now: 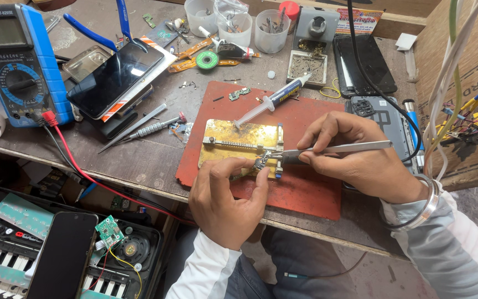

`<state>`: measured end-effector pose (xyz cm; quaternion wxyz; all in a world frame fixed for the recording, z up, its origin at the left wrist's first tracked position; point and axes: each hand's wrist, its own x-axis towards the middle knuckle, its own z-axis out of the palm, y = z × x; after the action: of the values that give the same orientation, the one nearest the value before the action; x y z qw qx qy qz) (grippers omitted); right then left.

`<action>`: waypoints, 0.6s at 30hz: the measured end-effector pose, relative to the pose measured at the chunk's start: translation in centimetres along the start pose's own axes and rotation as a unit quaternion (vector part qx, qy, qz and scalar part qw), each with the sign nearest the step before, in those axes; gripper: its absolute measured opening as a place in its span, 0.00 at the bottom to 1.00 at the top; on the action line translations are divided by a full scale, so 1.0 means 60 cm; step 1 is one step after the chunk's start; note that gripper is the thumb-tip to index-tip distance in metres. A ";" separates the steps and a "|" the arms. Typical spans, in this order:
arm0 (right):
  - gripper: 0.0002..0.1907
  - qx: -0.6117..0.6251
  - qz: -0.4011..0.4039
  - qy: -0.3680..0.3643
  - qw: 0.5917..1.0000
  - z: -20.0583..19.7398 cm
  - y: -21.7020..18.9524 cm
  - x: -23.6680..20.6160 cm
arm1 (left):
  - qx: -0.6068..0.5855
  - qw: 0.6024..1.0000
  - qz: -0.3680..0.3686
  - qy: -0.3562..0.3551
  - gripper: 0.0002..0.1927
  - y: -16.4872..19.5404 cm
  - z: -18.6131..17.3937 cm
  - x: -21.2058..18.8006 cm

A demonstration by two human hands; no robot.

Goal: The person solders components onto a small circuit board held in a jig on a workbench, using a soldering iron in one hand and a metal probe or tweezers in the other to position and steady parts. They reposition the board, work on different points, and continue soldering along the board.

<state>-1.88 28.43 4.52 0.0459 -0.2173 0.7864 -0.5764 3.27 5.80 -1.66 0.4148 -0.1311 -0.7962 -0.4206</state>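
Note:
My right hand (360, 158) grips metal tweezers (333, 149) whose tips reach a tiny part (261, 162) at the right edge of a gold board holder (233, 147). My left hand (225, 199) rests at the holder's front edge, thumb and forefinger pinching beside the same small part. The holder lies on a red mat (300, 188). A syringe (269, 102) with a dark label lies across the mat, its tip over the holder's top.
A blue multimeter (20, 63) with a red lead stands at the left. A phone (114, 77) lies beside it, another phone (366, 63) at the back right. Plastic cups (272, 30), screwdrivers (150, 128), loose wires (471, 111) and a keyboard (6, 243) below surround the bench.

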 end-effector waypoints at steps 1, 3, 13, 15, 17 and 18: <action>0.08 -0.005 -0.002 0.000 1.000 0.000 0.000 0.000 | 0.005 1.000 0.007 0.005 0.23 0.000 0.000 0.000; 0.09 0.007 -0.001 0.003 1.000 0.001 0.000 0.000 | 0.006 1.000 0.009 0.006 0.23 0.001 -0.001 0.001; 0.10 -0.020 -0.020 0.010 1.000 0.001 0.000 -0.002 | -0.005 1.000 -0.003 0.006 0.23 0.000 0.001 -0.001; 0.10 -0.009 -0.014 0.011 1.000 0.001 0.000 -0.003 | -0.002 1.000 -0.002 0.009 0.23 0.000 0.001 -0.002; 0.11 -0.018 -0.019 0.017 1.000 0.001 -0.001 -0.003 | 0.001 1.000 -0.001 0.014 0.23 0.000 0.001 -0.003; 0.11 -0.032 -0.027 0.022 0.999 0.001 -0.001 -0.004 | 0.002 1.000 0.000 0.016 0.23 0.000 0.001 -0.003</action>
<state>-1.63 28.47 4.54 0.0060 -0.2270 0.7994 -0.5563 3.36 5.90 -1.82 0.4280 -0.1238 -0.7902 -0.4208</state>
